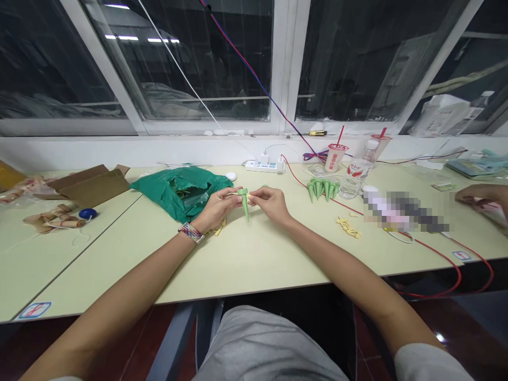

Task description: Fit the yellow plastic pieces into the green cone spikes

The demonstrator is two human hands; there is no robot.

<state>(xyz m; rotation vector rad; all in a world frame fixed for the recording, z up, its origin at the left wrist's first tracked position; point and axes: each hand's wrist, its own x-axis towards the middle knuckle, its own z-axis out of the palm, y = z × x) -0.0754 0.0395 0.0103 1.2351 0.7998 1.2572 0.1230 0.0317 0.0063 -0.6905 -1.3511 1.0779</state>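
Observation:
Between the thumb and fingers of my left hand (216,209) is a green plastic cone-shaped spike (245,205), its point hanging downward over the table. My right hand (272,204) is pinched at the spike's right side, just under its wide top. A small yellow piece (248,197) shows between those fingertips and touches the spike. Partly behind my left wrist, more yellow pieces (219,228) lie on the table. Several similar green spikes (323,188) are grouped to the right, with a small pile of yellow pieces (349,227) in front of them.
A green plastic bag (159,189) lies torn open behind my left hand. Left of it are a cardboard box (93,186) and wooden toys. A power strip (265,166), drink cup (336,157) and water bottle (354,174) stand behind. Another person's hand (482,194) rests far right; red cables cross the table.

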